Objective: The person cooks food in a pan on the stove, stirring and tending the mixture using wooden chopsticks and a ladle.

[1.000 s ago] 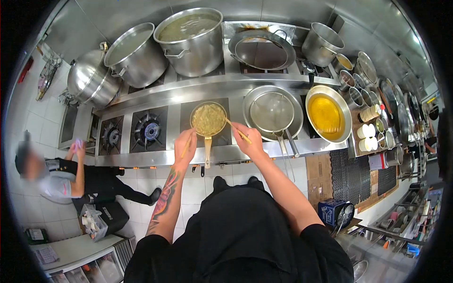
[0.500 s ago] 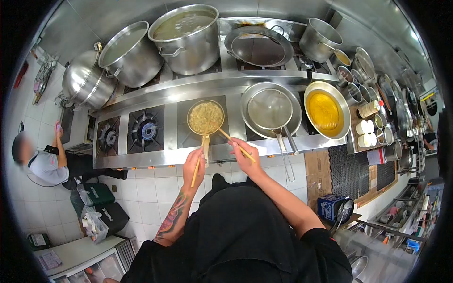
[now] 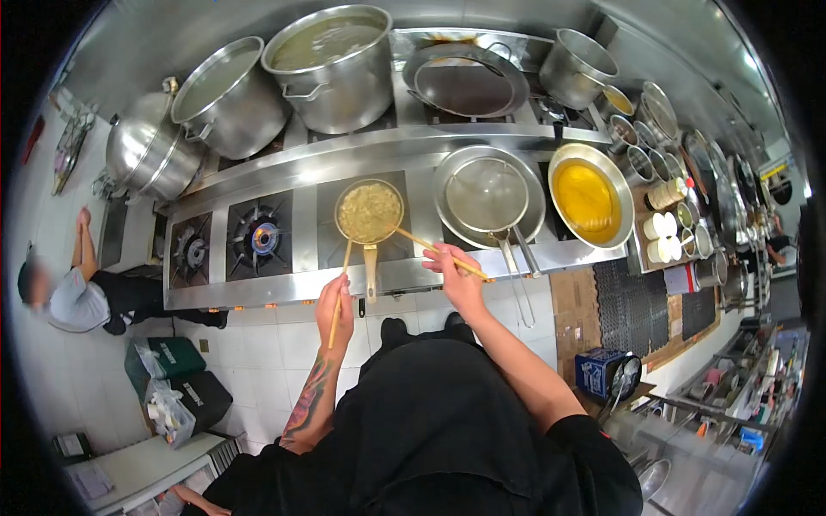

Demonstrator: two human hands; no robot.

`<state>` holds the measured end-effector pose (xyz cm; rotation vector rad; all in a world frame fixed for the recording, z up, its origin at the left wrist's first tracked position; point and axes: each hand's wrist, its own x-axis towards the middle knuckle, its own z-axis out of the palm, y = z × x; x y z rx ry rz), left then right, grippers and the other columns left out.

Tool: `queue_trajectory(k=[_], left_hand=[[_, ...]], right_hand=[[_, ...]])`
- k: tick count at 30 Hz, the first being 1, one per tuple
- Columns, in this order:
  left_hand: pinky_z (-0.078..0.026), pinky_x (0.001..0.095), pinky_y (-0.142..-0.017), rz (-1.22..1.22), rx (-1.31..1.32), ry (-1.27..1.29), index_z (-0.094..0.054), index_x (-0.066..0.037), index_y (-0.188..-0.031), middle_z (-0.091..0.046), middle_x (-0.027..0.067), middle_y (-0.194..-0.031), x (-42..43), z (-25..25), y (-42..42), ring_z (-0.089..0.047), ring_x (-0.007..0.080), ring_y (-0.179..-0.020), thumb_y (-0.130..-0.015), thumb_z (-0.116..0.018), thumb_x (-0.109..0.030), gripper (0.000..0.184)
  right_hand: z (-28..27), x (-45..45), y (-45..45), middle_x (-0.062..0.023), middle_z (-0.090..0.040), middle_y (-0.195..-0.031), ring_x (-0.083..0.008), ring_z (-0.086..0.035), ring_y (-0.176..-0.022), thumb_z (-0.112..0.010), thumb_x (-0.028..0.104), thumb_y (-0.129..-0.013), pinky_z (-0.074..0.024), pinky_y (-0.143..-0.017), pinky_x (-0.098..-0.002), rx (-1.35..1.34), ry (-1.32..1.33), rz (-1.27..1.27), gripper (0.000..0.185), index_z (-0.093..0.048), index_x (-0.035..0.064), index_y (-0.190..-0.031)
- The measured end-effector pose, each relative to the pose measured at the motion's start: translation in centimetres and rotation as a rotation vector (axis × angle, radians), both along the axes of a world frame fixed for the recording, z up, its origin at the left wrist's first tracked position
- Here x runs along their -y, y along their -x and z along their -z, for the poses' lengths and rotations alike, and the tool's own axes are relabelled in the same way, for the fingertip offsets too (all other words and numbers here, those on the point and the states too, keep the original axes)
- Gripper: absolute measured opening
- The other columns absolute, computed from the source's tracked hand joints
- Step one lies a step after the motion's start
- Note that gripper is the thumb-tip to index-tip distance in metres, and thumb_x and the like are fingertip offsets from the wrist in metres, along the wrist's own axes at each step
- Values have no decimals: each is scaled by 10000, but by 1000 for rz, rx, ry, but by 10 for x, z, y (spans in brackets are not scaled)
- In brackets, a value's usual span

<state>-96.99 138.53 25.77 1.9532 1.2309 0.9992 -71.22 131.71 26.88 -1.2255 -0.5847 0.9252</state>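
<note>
A small frying pan [image 3: 371, 271] full of pale, lumpy food [image 3: 368, 211] sits on the stove, its handle pointing towards me. My left hand [image 3: 335, 303] is closed around a long wooden chopstick [image 3: 332, 334], whose far tip reaches the pan's near left rim. Another long wooden chopstick [image 3: 416, 238] is gripped in my right hand [image 3: 453, 273], and its tip meets the food at the pan's lower right edge. Neither hand touches the pan handle, which lies between them.
Right of the pan stand a strainer [image 3: 487, 196] over a metal bowl and a basin of yellow liquid [image 3: 587, 196]. A burner flame [image 3: 265, 239] burns to the left. Large stockpots [image 3: 335, 95] line the back. A person [image 3: 79, 297] is at far left.
My left hand has shifted left, away from the pan handle, and its chopstick is now apart from it. My right hand has moved slightly right. The co-worker at left has raised their arms.
</note>
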Motion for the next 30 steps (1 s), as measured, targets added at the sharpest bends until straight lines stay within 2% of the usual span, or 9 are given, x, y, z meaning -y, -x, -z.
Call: queue_trajectory(k=[6, 9, 12, 17, 22, 24, 25, 28, 30], left_hand=[[-553, 374, -913, 34, -13, -37, -659, 49, -1218, -698, 190, -1105, -3, 5, 2, -709, 280, -1013, -1033, -538, -42, 240], [-545, 372, -919, 46, -2, -111, -655, 36, -1224, -674, 183, -1122, 2, -23, -16, -686, 281, -1024, -1025, -551, -48, 240], [-535, 383, -941, 86, 16, -159, -649, 19, -1245, -640, 185, -1195, 7, -46, -44, -665, 297, -1064, -1021, -566, -67, 254], [-540, 439, -920, 368, -10, -199, -625, -45, -1273, -613, 184, -1235, 12, -65, -124, -635, 395, -1109, -957, -642, -94, 320], [-530, 467, -953, 620, -54, -172, -481, -10, -1413, -541, 203, -1346, 7, -21, -179, -574, 436, -1208, -875, -638, -13, 561], [-513, 477, -1002, 709, -95, -105, -413, 9, -1466, -487, 222, -1437, 8, -3, -186, -534, 453, -1268, -864, -594, 36, 629], [-502, 477, -1028, 756, -89, -74, -406, 10, -1477, -466, 230, -1470, 12, 10, -186, -516, 456, -1295, -858, -575, 54, 643], [-474, 443, -1098, 820, -108, -59, -333, 18, -1561, -419, 252, -1563, 17, 47, -182, -529, 406, -1353, -937, -518, 46, 651], [-509, 448, -1067, 832, 119, 364, -308, 18, -1579, -459, 207, -1559, 24, 50, -179, -588, 347, -1314, -990, -478, 42, 614]], right_hand=[[-27, 5, 5, -183, -757, -1112, -202, -755, -918, -559, 187, -1078, -599, -834, -307, 91, -64, -22, 319, -648, -61, -1258], [-46, 18, -1, -164, -766, -1081, -194, -754, -932, -590, 164, -1057, -589, -846, -320, 382, -19, -72, 291, -656, -39, -1255], [-63, 29, 4, -164, -759, -1054, -235, -754, -959, -607, 139, -1036, -581, -862, -346, 548, 23, -65, 280, -649, -17, -1265], [-76, 37, -2, -245, -688, -1209, -419, -691, -1074, -587, 106, -1019, -562, -916, -435, 902, -36, 27, 327, -603, -11, -1324], [-30, 49, -37, -298, -633, -1297, -466, -663, -1101, -578, 84, -992, -550, -920, -488, 921, 27, 31, 510, -471, 5, -1484], [-14, 56, -48, -289, -663, -1251, -464, -657, -1137, -586, 45, -962, -541, -933, -489, 878, 435, -167, 640, -358, 11, -1558], [-2, 59, -49, -305, -649, -1264, -492, -633, -1143, -550, 21, -948, -526, -940, -520, 865, 401, -182, 743, -227, 52, -1617], [19, 70, -51, -310, -654, -1225, -497, -661, -1048, -559, -53, -885, -547, -854, -523, 928, 324, -156, 806, -231, 55, -1613], [18, 75, -53, -309, -660, -1213, -493, -667, -1044, -542, -36, -906, -551, -846, -519, 896, 381, -192, 782, -223, 53, -1614]])
